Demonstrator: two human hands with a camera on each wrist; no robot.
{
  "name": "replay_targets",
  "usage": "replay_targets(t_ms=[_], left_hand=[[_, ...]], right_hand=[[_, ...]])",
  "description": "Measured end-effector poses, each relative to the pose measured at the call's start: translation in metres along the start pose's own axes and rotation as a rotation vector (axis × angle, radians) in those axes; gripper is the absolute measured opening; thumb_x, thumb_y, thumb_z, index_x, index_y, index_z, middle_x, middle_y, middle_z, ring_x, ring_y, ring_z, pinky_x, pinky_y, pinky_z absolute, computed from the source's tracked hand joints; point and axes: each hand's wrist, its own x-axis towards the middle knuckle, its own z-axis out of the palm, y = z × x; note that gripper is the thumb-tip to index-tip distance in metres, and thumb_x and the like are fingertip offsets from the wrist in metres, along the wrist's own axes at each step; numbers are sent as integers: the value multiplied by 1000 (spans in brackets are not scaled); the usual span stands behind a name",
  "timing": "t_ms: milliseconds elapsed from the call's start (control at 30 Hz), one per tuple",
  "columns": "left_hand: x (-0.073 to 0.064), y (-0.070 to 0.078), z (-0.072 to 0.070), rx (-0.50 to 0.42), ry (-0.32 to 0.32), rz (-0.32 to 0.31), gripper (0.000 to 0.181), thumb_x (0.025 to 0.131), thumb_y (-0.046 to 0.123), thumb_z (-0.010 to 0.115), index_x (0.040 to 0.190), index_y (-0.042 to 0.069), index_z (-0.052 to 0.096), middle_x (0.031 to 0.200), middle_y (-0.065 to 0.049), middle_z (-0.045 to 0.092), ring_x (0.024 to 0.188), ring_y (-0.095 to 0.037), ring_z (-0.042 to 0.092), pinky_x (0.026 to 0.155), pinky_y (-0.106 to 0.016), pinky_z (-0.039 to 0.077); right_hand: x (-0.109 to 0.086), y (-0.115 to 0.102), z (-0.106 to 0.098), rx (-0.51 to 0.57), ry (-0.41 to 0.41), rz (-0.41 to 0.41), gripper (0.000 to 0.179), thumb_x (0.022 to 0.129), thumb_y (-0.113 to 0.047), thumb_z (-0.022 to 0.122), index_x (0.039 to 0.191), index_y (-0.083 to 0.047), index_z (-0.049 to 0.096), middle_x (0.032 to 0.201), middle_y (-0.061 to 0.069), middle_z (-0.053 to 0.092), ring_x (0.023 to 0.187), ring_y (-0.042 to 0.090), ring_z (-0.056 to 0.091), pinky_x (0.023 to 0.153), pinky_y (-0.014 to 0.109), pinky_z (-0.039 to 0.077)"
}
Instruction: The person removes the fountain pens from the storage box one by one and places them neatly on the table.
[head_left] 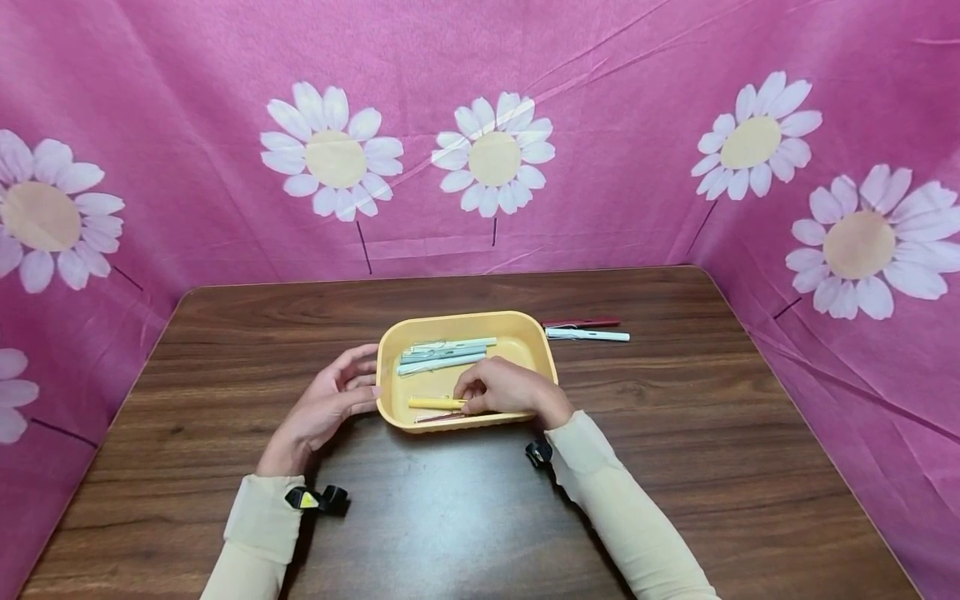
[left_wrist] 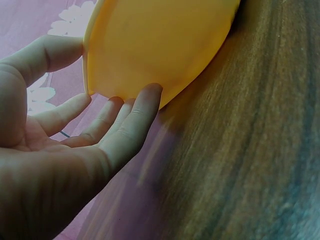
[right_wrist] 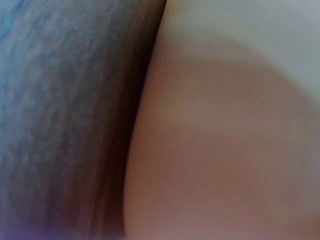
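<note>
The yellow pen is pinched at its right end by the curled fingers of the right hand, low inside the yellow tray; it is best kept level, with the tray's left end braced by the left hand, whose loosely spread fingers are touching it. Pale pens are grouped at far left inside, a reddish pen along the near wall
</note>
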Motion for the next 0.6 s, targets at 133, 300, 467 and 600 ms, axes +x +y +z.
replay_targets(t_ms=[133, 300, 467, 600], left_hand=[[0, 0, 1, 0, -2, 4, 71, 91, -14, 60, 153, -6, 26, 136, -29, 42, 107, -22, 65, 89, -38, 61], [0, 0, 1, 5, -3, 4, 71, 91, -14, 60, 152, -6, 26, 137, -30, 41, 107, -22, 65, 90, -39, 61], [0, 0, 1, 3, -2, 2, 71, 91, -15, 59, 153, -6, 26, 137, -30, 41, 107, -23, 65, 90, -39, 61], [0, -1, 1, 4, -5, 4, 70, 91, -15, 59, 152, -6, 26, 136, -29, 42, 107, -23, 65, 89, -38, 61]], right_hand=[[-1, 2, -1, 27, 47, 0, 8, 90, -9, 76, 98, -10, 75, 79, -9, 65, 73, 3, 59, 69, 20, 53], [-2, 4, -3, 46, 89, -26, 8, 90, -7, 75, 98, -9, 76, 79, -9, 66, 74, 4, 60, 69, 22, 55], [-3, 2, -7, 56, 105, -37, 7, 91, -6, 74, 98, -8, 76, 80, -8, 66, 75, 6, 60, 69, 23, 55], [-5, 0, -12, 66, 107, -33, 9, 92, -6, 73, 100, -7, 76, 81, -7, 66, 75, 8, 60, 68, 24, 55]])
